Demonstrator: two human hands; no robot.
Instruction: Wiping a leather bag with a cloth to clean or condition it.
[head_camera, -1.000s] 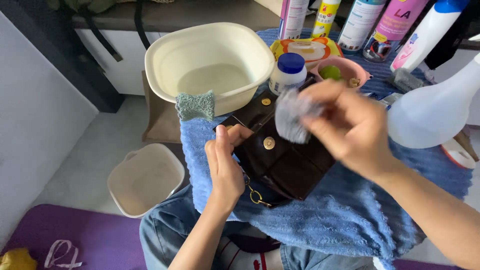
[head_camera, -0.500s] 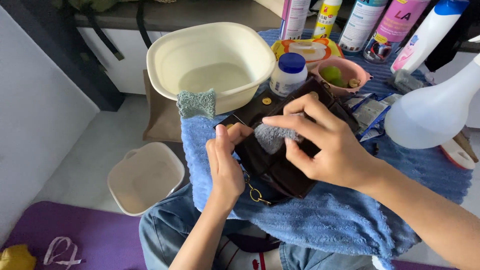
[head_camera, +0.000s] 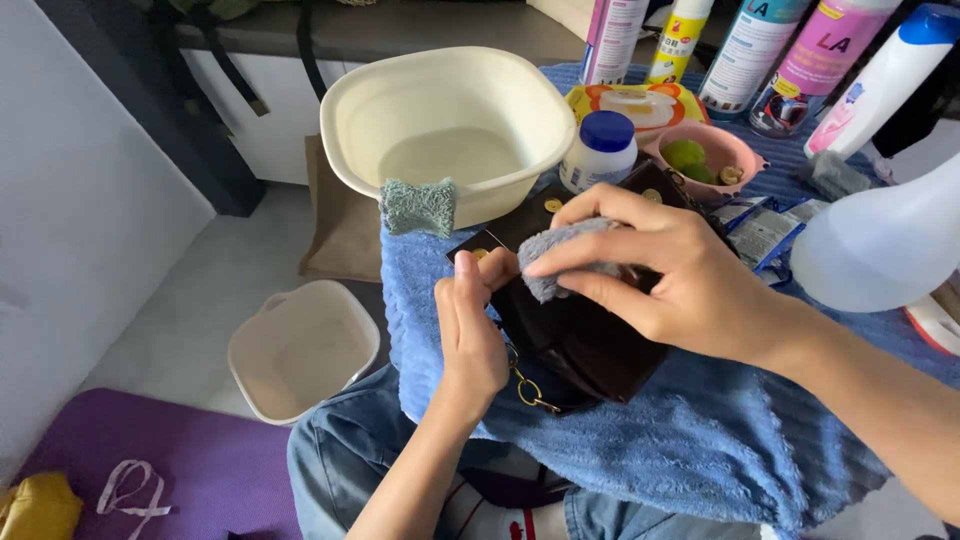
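Note:
A dark brown leather bag (head_camera: 585, 345) with gold studs and a gold chain lies on a blue towel (head_camera: 690, 450) over my lap. My left hand (head_camera: 470, 330) grips the bag's left edge and holds it steady. My right hand (head_camera: 665, 275) presses a small grey cloth (head_camera: 560, 255) flat against the bag's upper face, fingers spread over it. Part of the bag is hidden under that hand.
A cream basin (head_camera: 450, 125) holding water stands behind the bag, a teal sponge (head_camera: 418, 205) at its rim. A white jar with a blue lid (head_camera: 600, 150), a pink bowl (head_camera: 705, 160), several spray bottles and a large white bottle (head_camera: 880, 240) crowd the right. A small white tub (head_camera: 300, 350) sits on the floor.
My right hand came down from above the bag with the grey cloth and now rubs it leftward across the bag's surface. My left hand has stayed on the bag's edge.

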